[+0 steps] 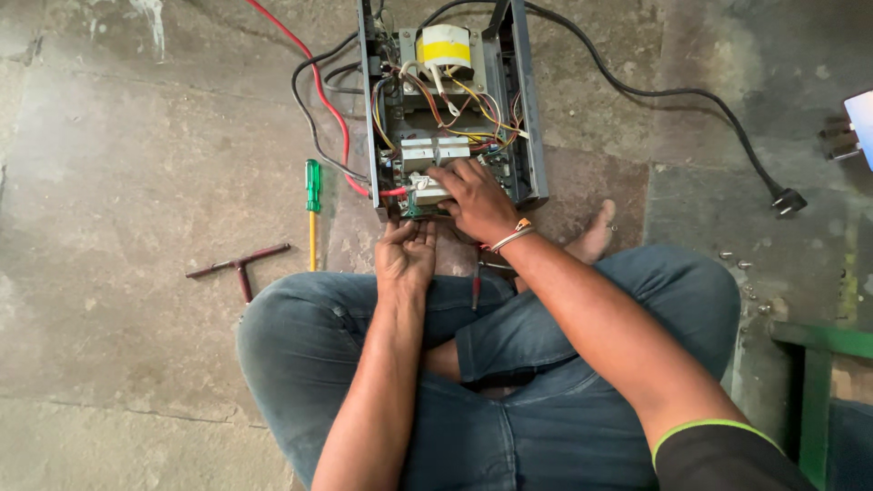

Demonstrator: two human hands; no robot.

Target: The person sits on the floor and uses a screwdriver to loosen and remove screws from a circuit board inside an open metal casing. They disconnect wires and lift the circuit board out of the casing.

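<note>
I sit cross-legged on the stone floor point(136, 164) with an open metal case point(532, 118) in front of my knees. Inside the case, at the far end, sits a transformer point(446, 45) wrapped in white and yellow tape, and below it a tangle of coloured wires point(455, 105) runs down to two pale blocks point(435, 150) on a board. At the near end of the case lies a small white part point(427, 189), and my right hand point(475, 198) rests over it, fingers curled down on its right side; whether they truly pinch it I cannot tell. My left hand point(406, 255) is just outside the case's near edge, fingers bent upward and touching that edge below the white part, loosely curled and holding nothing that I can see. The two hands are close but not touching. A red wire point(318, 86) and black wires point(305, 109) leave the case on the left. Left of the case a green-handled screwdriver point(312, 195) lies on the floor, and further left a T-shaped wrench point(238, 265). A black cable runs off right to a plug point(787, 200). A few screws point(741, 265) lie by my right knee.
</note>
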